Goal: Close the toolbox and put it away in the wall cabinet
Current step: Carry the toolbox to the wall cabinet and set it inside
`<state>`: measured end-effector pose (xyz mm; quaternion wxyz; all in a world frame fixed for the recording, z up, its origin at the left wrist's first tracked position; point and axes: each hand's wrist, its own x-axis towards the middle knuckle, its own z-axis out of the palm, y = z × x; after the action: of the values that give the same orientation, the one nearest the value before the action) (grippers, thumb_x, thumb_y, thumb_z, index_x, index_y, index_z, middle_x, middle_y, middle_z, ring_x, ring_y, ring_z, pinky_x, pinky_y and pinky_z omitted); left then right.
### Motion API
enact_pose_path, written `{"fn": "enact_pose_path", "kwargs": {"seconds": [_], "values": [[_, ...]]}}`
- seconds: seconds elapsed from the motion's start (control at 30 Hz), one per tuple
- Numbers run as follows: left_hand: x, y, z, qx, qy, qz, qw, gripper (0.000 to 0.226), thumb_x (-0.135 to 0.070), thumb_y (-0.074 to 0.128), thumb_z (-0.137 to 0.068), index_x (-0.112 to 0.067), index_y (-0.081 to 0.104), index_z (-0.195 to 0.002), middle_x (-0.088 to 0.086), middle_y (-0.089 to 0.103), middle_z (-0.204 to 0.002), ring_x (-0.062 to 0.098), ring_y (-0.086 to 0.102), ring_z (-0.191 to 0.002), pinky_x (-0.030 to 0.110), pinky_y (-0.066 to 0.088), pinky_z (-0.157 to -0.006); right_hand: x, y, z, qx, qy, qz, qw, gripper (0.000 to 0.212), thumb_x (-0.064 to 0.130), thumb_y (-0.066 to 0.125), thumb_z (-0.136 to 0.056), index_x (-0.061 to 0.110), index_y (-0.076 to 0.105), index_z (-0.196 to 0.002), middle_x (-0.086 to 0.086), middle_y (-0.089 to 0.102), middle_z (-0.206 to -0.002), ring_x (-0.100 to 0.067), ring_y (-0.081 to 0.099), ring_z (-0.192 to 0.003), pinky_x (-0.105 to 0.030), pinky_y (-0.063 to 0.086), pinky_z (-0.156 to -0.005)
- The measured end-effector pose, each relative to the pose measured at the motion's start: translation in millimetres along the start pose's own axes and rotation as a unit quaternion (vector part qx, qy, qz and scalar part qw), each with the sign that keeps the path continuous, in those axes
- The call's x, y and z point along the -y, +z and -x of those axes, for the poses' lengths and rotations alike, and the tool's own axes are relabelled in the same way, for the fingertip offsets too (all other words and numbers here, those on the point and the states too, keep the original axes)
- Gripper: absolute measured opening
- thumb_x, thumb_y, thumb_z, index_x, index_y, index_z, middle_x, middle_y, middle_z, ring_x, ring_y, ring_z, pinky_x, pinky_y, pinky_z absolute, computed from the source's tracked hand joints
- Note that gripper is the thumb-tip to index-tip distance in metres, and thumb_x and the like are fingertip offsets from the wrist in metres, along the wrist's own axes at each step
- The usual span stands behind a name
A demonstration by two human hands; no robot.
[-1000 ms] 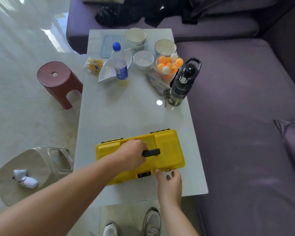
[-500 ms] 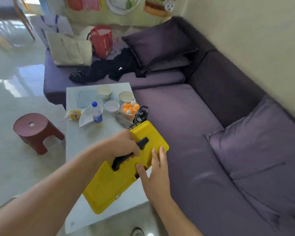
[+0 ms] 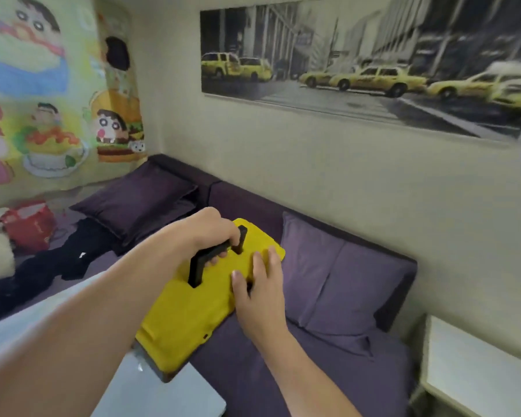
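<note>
The yellow toolbox (image 3: 190,314) is closed and held up in the air, tilted, above the table's near corner and the sofa. My left hand (image 3: 211,233) is wrapped around its black handle (image 3: 199,266). My right hand (image 3: 260,284) lies flat on the lid's right side, fingers spread against the yellow plastic. No wall cabinet shows in this view.
A purple sofa (image 3: 328,371) with cushions (image 3: 322,281) runs along the wall under a taxi picture (image 3: 358,64). The white table's corner (image 3: 151,395) is below the toolbox. A white side table (image 3: 475,371) stands at the right. A red bag (image 3: 27,224) and dark clothes lie on the far sofa.
The toolbox has been lifted off the table and swung up and right, over the sofa. My view has risen from the table to the wall. Both hands stayed on the box.
</note>
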<state>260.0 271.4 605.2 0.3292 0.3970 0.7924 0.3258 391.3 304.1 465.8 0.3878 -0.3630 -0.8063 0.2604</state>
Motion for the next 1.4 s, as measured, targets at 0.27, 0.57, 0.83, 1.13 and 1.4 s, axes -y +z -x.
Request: {"fn": "enact_pose_path", "kwargs": {"seconds": [0.27, 0.57, 0.83, 1.13, 1.4], "values": [[-172.5, 132.7, 7.9, 0.105, 0.05, -0.051, 0.992, 0.039, -0.043, 0.058, -0.077, -0.004, 0.064, -0.081, 0.011, 0.064, -0.065, 0.022, 0.059, -0.038, 0.025, 0.052, -0.045, -81.9, -182.2, -10.3, -0.153, 0.017, 0.053, 0.987, 0.065, 0.046, 0.045, -0.09, 0.005, 0.04, -0.14, -0.016, 0.011, -0.159, -0.029, 0.009, -0.146, -0.045, 0.02, -0.115], [-353.1, 363.4, 5.4, 0.227, 0.081, -0.084, 0.967, 0.042, -0.05, 0.067, -0.07, -0.01, 0.059, -0.06, 0.012, 0.064, -0.058, 0.026, 0.06, -0.046, 0.028, 0.054, -0.054, -236.1, -410.8, 20.0, -0.228, 0.109, 0.097, 0.963, 0.067, 0.053, 0.036, -0.087, 0.016, 0.036, -0.143, -0.005, 0.004, -0.161, -0.019, -0.002, -0.147, -0.04, 0.014, -0.117], [-503.5, 543.7, 3.6, 0.342, 0.152, -0.074, 0.925, 0.046, -0.049, 0.067, -0.071, -0.003, 0.063, -0.077, 0.012, 0.064, -0.059, 0.029, 0.063, -0.056, 0.033, 0.056, -0.059, -344.1, -602.5, 32.0, -0.279, 0.171, 0.183, 0.927, 0.065, 0.055, 0.034, -0.088, 0.023, 0.035, -0.144, 0.002, 0.004, -0.161, -0.015, 0.001, -0.146, -0.038, 0.015, -0.116], [-651.0, 705.0, 13.0, 0.406, 0.299, -0.073, 0.86, 0.028, -0.028, 0.061, -0.083, 0.0, 0.063, -0.088, 0.013, 0.065, -0.06, 0.025, 0.06, -0.046, 0.027, 0.052, -0.048, -442.8, -776.0, 29.7, -0.343, 0.233, 0.223, 0.882, 0.064, 0.059, 0.037, -0.088, 0.028, 0.035, -0.145, 0.01, 0.002, -0.16, -0.009, 0.002, -0.145, -0.036, 0.021, -0.116], [-787.1, 828.0, 24.3, 0.446, 0.384, -0.077, 0.805, 0.025, -0.019, 0.062, -0.082, 0.005, 0.065, -0.088, 0.013, 0.063, -0.062, 0.022, 0.055, -0.041, 0.025, 0.049, -0.044, -512.4, -927.3, 11.8, -0.406, 0.26, 0.277, 0.831, 0.058, 0.048, 0.044, -0.092, 0.021, 0.041, -0.142, 0.0, 0.011, -0.16, -0.016, 0.014, -0.144, -0.031, 0.021, -0.111]]}}
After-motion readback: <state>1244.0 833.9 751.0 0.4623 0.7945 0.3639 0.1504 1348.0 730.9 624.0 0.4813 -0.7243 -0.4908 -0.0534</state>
